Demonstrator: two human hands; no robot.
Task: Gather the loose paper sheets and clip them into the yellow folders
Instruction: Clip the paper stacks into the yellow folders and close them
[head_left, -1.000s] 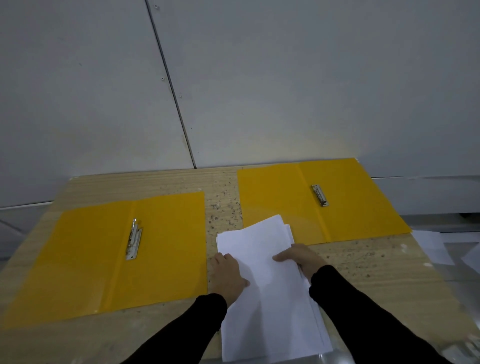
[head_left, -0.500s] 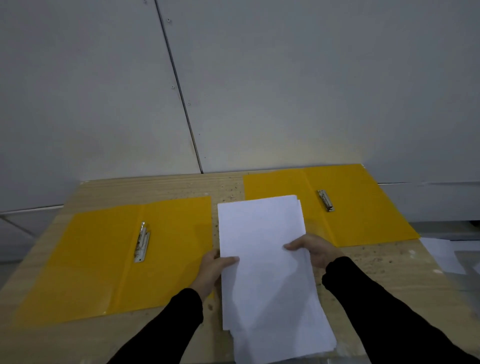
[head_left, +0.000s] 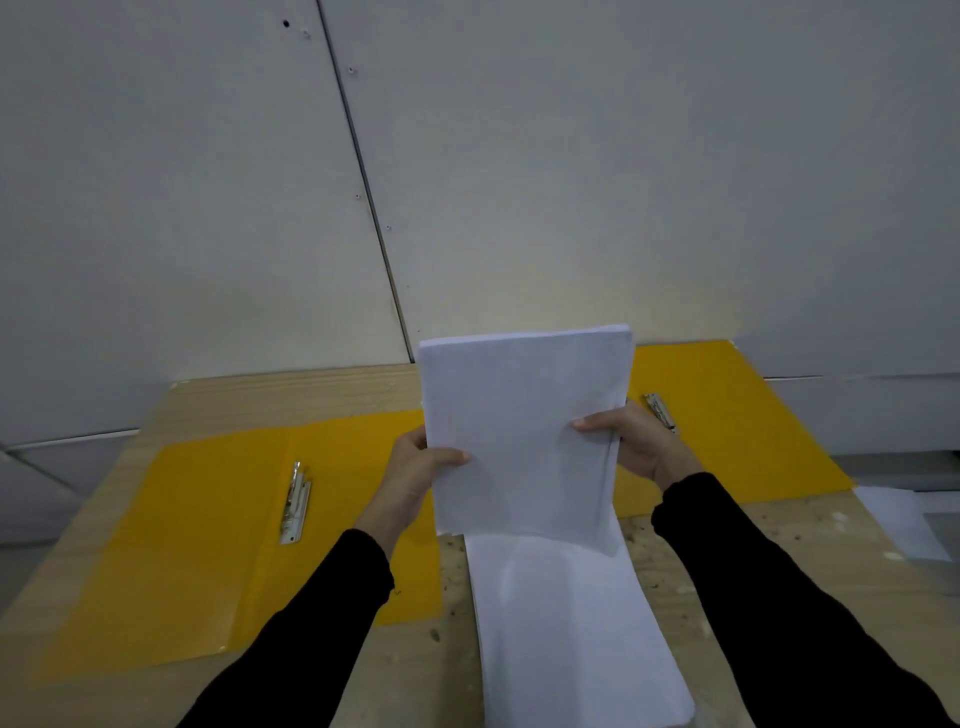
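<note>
Paper stack (head_left: 519, 431) pinched between left hand (head_left: 415, 478), right hand (head_left: 636, 441), seemingly upright

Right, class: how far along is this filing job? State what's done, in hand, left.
Done: the left folder and right folder lie open. In hand: the left hand and right hand grip a lifted bundle of sheets. Left: nothing sits under the left clip or right clip, and a pile of sheets lies on the table.
</note>
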